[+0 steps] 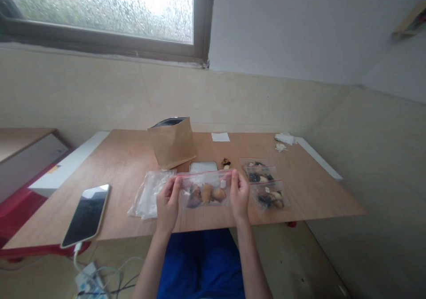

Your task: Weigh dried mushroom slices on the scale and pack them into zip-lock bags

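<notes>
Between my two hands a clear zip bag (203,200) with a red seal strip is stretched out over the table's near part. Brown dried pieces (208,193), perhaps mushrooms, lie inside it. My left hand (168,203) pinches its upper left corner, and my right hand (240,192) pinches the upper right one. Just left of my left hand lie flat clear bags (148,194). To the right, several filled zip bags (270,194) overlap, holding dark and pale pieces. Behind the held bag are a shallow pale tray or scale (203,166) and a small dried piece (226,162).
An open brown paper pouch (175,143) stands at the back left. On the left edge lies a phone (87,214) with a charging cable. A white paper (220,137) and crumpled white scraps (285,139) lie along the back. A power strip (89,281) is below.
</notes>
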Demonstrator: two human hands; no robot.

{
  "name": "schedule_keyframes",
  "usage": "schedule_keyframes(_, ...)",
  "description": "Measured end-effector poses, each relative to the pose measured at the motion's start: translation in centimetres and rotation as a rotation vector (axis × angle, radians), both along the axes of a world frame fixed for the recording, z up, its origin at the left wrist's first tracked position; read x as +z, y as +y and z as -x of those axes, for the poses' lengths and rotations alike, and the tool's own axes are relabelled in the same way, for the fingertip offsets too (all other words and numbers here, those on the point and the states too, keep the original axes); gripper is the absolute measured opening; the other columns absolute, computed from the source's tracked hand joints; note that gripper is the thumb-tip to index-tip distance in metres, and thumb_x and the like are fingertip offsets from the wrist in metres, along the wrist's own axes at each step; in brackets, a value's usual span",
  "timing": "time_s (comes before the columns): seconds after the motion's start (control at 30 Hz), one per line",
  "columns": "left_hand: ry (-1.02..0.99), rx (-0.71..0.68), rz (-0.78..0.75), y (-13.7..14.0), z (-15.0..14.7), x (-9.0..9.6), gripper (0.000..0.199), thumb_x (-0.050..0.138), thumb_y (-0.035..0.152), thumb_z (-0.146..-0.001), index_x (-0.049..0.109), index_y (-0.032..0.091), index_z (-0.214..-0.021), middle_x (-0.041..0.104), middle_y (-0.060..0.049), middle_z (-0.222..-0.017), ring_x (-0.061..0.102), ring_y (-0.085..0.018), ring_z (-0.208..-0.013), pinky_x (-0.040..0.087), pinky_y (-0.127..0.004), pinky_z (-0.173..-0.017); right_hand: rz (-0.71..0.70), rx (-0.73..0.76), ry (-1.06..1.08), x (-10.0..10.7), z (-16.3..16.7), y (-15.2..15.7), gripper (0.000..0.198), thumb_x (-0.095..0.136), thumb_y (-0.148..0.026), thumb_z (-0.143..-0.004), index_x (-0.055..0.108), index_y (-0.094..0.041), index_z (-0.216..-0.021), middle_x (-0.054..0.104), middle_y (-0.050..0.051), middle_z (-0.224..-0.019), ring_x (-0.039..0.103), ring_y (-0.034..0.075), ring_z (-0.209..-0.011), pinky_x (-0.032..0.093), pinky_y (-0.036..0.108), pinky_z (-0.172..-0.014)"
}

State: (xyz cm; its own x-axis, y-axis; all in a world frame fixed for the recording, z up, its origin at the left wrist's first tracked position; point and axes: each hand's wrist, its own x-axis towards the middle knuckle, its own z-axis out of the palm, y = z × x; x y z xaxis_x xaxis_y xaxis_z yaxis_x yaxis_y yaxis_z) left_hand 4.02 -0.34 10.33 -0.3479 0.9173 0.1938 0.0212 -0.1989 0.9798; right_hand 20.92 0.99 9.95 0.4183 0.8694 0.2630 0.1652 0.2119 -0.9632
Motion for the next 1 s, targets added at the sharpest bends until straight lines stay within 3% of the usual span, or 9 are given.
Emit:
schedule_keyframes(0.4,0.065,0.061,-0.017,-0.5,-0.3,-0.4,0.029,0.054,0.046,-0.079,0.064,0.019,-0.073,0.062,-0.001,-0.067,0.054,-0.015,-0.063,0.042,-0.022,-0.058,-0.024,-0.026,0.065,0.0,0.1,-0.4,0.045,0.043,-0.053,-0.085,0.056,-0.017,-0.063,0.06,0.001,-0.058,0.051,0.012,-0.05,0.04,0.023,-0.051)
schedule_keyframes(0.6,0.023,0.106,0.0,-0.2,-0.7,-0.2,0.03,0.053,0.047,-0.079,0.062,0.019,-0.073,0.06,0.0,-0.066,0.053,-0.014,-0.063,0.042,-0.022,-0.059,-0.037,0.171,0.066,-0.3,0.0,-0.2,0.038,0.045,-0.05,-0.086,0.062,-0.017,-0.077,0.067,0.005,-0.075,0.061,0.016,-0.07,0.046,0.025,-0.062)
schedule_keyframes(0.73,0.033,0.091,0.019,-0.2,-0.7,-0.1,0.032,0.051,0.048,-0.08,0.06,0.018,-0.072,0.058,0.001,-0.065,0.052,-0.013,-0.063,0.042,-0.021,-0.06,-0.034,0.178,0.077,-0.4,0.5,-0.2,0.03,0.056,-0.047,-0.08,0.06,-0.018,-0.082,0.068,0.004,-0.079,0.062,0.016,-0.072,0.048,0.026,-0.066)
schedule_keyframes(1.0,0.04,-0.034,0.032,-0.2,-0.4,-0.6,0.029,0.055,0.046,-0.079,0.061,0.018,-0.081,0.064,-0.001,-0.075,0.058,-0.014,-0.072,0.045,-0.022,-0.066,0.003,0.118,0.152,-0.5,1.0,-0.1,0.033,0.058,-0.049,-0.077,0.061,-0.016,-0.077,0.068,0.004,-0.073,0.059,0.014,-0.062,0.044,0.023,-0.055)
